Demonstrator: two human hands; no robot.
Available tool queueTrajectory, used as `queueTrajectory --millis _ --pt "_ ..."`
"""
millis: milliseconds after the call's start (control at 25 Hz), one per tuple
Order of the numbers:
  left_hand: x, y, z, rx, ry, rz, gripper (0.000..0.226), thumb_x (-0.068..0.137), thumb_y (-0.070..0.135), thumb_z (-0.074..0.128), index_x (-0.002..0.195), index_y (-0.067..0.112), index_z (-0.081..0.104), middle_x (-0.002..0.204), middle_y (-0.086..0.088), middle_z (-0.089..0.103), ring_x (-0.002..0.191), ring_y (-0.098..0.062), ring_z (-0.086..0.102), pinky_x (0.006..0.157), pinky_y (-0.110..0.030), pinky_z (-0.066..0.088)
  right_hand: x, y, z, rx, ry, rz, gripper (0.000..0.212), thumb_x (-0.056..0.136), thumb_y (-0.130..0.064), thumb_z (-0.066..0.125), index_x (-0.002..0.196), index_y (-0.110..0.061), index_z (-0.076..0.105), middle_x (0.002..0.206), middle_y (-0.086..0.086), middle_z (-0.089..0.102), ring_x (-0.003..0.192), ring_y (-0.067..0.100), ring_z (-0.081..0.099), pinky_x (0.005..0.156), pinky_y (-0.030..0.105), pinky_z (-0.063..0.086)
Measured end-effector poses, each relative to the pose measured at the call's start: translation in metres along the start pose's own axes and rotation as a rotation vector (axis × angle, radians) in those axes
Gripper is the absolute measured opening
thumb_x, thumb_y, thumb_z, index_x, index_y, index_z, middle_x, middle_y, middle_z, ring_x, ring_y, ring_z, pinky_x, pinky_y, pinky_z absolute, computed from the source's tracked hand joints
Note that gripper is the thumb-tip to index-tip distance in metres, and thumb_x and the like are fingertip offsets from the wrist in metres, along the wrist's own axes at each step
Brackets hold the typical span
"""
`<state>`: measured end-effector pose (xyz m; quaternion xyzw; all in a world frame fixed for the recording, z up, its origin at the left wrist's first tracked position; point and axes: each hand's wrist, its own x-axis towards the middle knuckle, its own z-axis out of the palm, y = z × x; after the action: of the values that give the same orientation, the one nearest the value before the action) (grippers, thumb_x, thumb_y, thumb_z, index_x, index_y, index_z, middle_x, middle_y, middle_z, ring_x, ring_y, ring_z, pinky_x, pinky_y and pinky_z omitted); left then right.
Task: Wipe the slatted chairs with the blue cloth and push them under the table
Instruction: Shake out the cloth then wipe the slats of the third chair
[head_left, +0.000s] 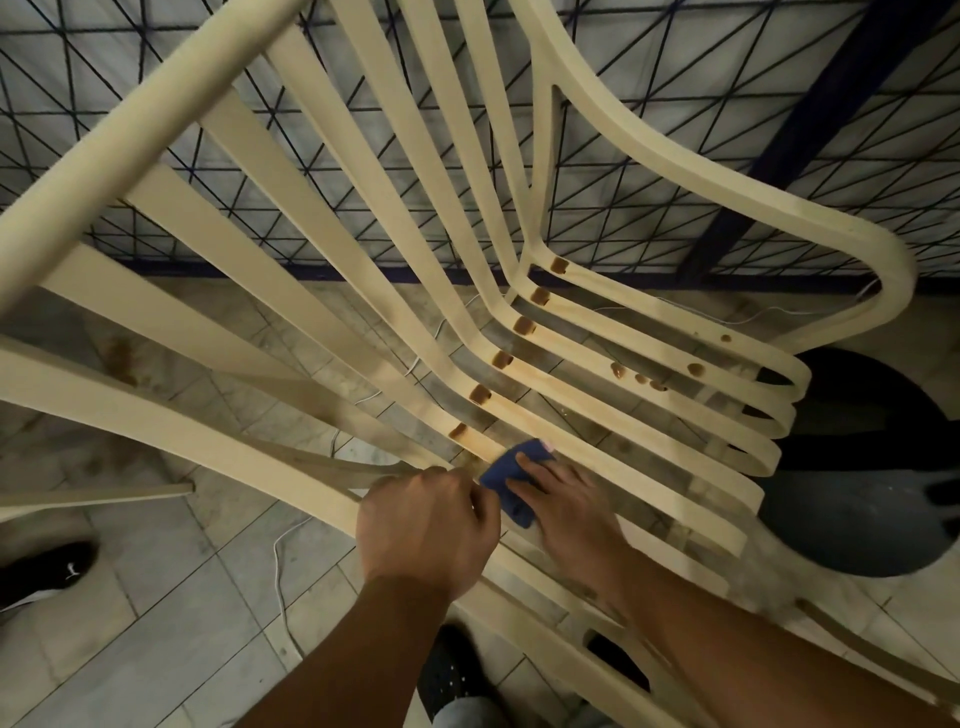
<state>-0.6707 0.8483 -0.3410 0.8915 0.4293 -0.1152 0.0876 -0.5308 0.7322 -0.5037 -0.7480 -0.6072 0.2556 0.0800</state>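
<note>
A cream slatted plastic chair (363, 171) fills the view, seen from above. Brown stains dot its seat slats near the bend of the back and further right. A small blue cloth (511, 480) lies on a seat slat near the chair's left side. My right hand (566, 506) presses the cloth onto the slat with fingers laid over it. My left hand (428, 525) grips the chair's left frame rail right beside the cloth, fingers curled around it.
A dark blue metal grille fence (727, 130) stands behind the chair. A dark round base (857, 499) sits on the tiled floor at the right. White cables (280, 566) trail across the tiles. Dark shoes show at the left edge (47, 569) and at the bottom (457, 670).
</note>
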Motion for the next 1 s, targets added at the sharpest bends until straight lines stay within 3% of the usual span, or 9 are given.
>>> queueTrajectory --millis 120,320,480,640,800,920,1000 --pt "0.001 0.002 -0.003 0.007 0.008 0.013 0.048 0.094 0.048 0.020 0.063 0.024 0.048 0.057 0.009 0.045 0.052 -0.011 0.047 0.059 -0.030 0.052 -0.018 0.023 -0.003 -0.059 -0.030 -0.006 0.077 0.049 -0.018 0.094 0.122 -0.027 0.072 0.140 0.006 0.061 0.110 0.026 0.067 0.092 0.042 0.056" --pt "0.000 0.002 -0.006 0.025 -0.003 0.023 0.051 0.092 0.047 0.014 0.060 0.022 0.046 0.056 0.009 0.044 0.050 -0.011 0.046 0.057 -0.029 0.051 0.014 0.004 -0.007 -0.148 -0.103 -0.017 0.079 0.037 -0.022 0.099 0.112 -0.024 0.076 0.133 0.009 0.067 0.106 0.029 0.071 0.086 0.043 0.059" --pt "0.001 0.004 -0.008 0.048 -0.006 0.011 0.052 0.089 0.048 0.012 0.057 0.021 0.043 0.056 0.009 0.044 0.050 -0.011 0.045 0.055 -0.028 0.047 0.060 -0.034 -0.011 -0.140 -0.089 0.004 0.060 0.057 -0.025 0.095 0.113 -0.021 0.073 0.135 0.011 0.065 0.113 0.030 0.068 0.096 0.043 0.055" --pt "0.001 0.004 -0.006 0.046 -0.018 0.013 0.052 0.090 0.048 0.011 0.058 0.022 0.043 0.056 0.009 0.046 0.049 -0.008 0.044 0.056 -0.027 0.048 0.066 -0.043 -0.011 -0.124 -0.031 0.034 0.052 0.057 -0.025 0.096 0.104 -0.019 0.074 0.128 0.014 0.069 0.109 0.031 0.069 0.094 0.044 0.056" --pt "0.000 0.002 -0.003 0.032 -0.006 0.027 0.048 0.096 0.047 0.028 0.059 0.023 0.045 0.056 0.009 0.045 0.050 -0.008 0.045 0.056 -0.027 0.049 0.014 -0.014 -0.006 -0.062 -0.019 0.082 0.066 0.047 -0.014 0.098 0.108 -0.019 0.074 0.138 0.012 0.063 0.120 0.034 0.065 0.091 0.048 0.058" --pt "0.000 0.001 -0.002 0.018 0.013 0.048 0.047 0.097 0.046 0.037 0.055 0.024 0.040 0.053 0.010 0.041 0.047 -0.004 0.039 0.050 -0.023 0.037 -0.058 0.022 0.000 -0.046 -0.005 0.144 0.076 0.042 -0.012 0.098 0.113 -0.024 0.074 0.144 0.007 0.058 0.124 0.030 0.063 0.085 0.043 0.062" --pt "0.001 -0.001 -0.001 0.003 0.012 0.053 0.047 0.096 0.045 0.038 0.054 0.024 0.041 0.051 0.010 0.041 0.045 -0.005 0.040 0.048 -0.022 0.040 -0.103 0.041 -0.004 -0.043 0.020 0.175 0.079 0.042 -0.011 0.099 0.116 -0.026 0.074 0.147 0.004 0.057 0.124 0.026 0.063 0.084 0.038 0.062"
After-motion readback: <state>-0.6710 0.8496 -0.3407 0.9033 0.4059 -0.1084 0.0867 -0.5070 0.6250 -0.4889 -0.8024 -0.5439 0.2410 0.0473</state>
